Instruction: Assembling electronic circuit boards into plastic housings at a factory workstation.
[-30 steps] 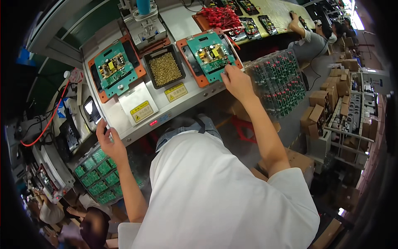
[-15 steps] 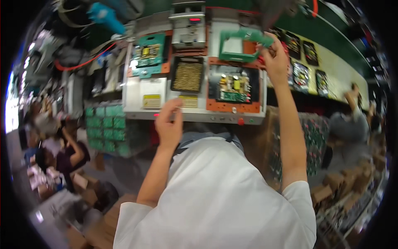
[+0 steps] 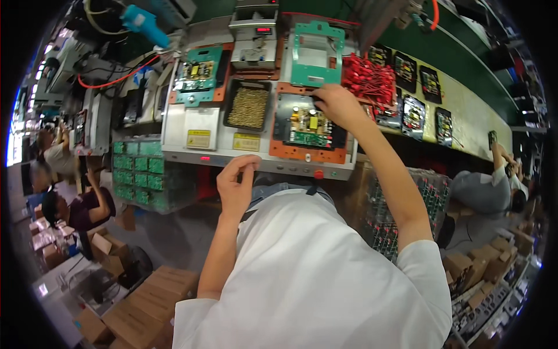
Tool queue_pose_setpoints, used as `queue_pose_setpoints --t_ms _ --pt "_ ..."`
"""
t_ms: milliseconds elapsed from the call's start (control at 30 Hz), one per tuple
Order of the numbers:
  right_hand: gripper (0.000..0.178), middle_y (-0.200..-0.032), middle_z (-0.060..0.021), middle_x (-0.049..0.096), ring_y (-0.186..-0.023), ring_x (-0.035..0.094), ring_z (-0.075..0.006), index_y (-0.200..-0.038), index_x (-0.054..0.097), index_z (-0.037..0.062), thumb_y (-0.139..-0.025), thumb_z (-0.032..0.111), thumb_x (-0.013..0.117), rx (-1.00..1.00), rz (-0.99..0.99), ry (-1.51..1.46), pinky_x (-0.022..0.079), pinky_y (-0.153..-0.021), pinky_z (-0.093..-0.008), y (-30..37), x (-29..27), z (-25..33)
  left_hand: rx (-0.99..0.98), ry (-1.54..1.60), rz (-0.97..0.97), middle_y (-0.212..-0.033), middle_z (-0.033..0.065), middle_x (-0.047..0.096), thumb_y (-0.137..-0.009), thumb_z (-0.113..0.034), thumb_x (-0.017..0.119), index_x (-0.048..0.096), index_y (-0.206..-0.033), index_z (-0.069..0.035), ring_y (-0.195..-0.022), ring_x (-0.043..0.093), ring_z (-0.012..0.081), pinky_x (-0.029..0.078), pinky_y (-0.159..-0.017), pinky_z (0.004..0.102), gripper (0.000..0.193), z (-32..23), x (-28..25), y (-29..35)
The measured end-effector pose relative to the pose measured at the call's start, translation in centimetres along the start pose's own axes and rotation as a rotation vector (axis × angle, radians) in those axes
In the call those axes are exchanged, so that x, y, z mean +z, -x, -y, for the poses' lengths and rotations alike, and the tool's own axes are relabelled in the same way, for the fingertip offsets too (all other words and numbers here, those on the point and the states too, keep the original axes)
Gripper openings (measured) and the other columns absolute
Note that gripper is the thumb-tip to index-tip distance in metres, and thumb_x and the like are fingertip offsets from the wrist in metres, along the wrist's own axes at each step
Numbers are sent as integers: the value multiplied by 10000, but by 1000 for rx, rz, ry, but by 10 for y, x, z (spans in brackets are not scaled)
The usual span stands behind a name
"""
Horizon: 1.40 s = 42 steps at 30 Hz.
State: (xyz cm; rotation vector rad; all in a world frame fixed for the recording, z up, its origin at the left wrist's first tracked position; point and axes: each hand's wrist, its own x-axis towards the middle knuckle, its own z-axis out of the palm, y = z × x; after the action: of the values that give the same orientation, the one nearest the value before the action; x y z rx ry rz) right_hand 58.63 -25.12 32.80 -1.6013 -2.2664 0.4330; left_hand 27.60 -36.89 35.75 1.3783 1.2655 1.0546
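While the right hand (image 3: 336, 104) reaches out over the workbench (image 3: 261, 158), its fingers rest closed on the upper edge of a circuit board (image 3: 308, 125) that lies in a dark cradle framed by an orange fixture (image 3: 311, 152) at the right of the bench top. The left hand (image 3: 235, 183) is drawn back near the worker's chest, just below the bench's front edge, with thumb and fingertips pinched together; whether anything small sits between them cannot be made out. Directly beyond the right hand a green frame plate (image 3: 317, 52) stands raised behind the fixture. To the left of the board a black tray of brass-coloured screws (image 3: 249, 107) sits in the middle of the bench, and farther left a second green board in its own orange holder (image 3: 200, 72) lies untouched. A pile of red components (image 3: 366, 75) is heaped just right of the reaching hand, with several black trays holding boards (image 3: 412, 116) laid along the green-topped line beyond it. Under the bench at left, racks of green boards (image 3: 136, 171) are stacked on edge, and a wire crate of boards (image 3: 407, 215) stands beside the worker's right arm. Other people sit at the far left and far right edges, with cardboard boxes (image 3: 133, 308) on the floor below.
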Motion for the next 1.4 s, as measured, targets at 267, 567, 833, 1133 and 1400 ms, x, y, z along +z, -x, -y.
queue_pose_setpoints --t_ms 267,567,833,1133,1400 --pt "60 -771 -122 566 -802 614 -324 -827 663 41 -786 84 669 -203 -207 113 513 -708 -429 -5 -23 47 -215 -8 123 -1119 67 669 -962 -81 614 630 -1171 13 -1016 619 139 493 -891 275 230 -5 -13 -5" --pt "239 -962 -89 671 -876 657 -243 -1064 691 62 -836 130 719 34 -384 -464 526 -730 -323 44 -35 107 -320 742 159 -1388 112 505 -921 -370 685 333 -1464 -48 -1265 523 283 477 -1029 482 723 1 -10 0" --pt "143 -967 -88 628 -915 632 -292 -947 703 47 -827 123 708 129 -342 169 519 -794 -383 59 -37 -60 -333 745 60 -1429 106 456 -917 -379 694 297 -1485 -54 -1285 497 264 458 -1051 456 766 -10 -6 2" --pt "82 -956 -79 573 -922 572 -286 -864 645 41 -795 73 675 -73 -178 237 482 -836 -419 36 -37 -78 -323 755 -11 -1413 102 477 -916 -355 703 326 -1469 -38 -1274 511 248 466 -1045 430 741 -12 -3 6" --pt "151 -1109 -113 627 -959 626 -274 -1023 622 16 -873 4 632 13 -317 -23 503 -872 -386 46 -83 -58 -293 826 -63 -1407 113 485 -943 -249 673 337 -1468 -31 -1261 525 246 476 -1030 422 660 -15 1 7"
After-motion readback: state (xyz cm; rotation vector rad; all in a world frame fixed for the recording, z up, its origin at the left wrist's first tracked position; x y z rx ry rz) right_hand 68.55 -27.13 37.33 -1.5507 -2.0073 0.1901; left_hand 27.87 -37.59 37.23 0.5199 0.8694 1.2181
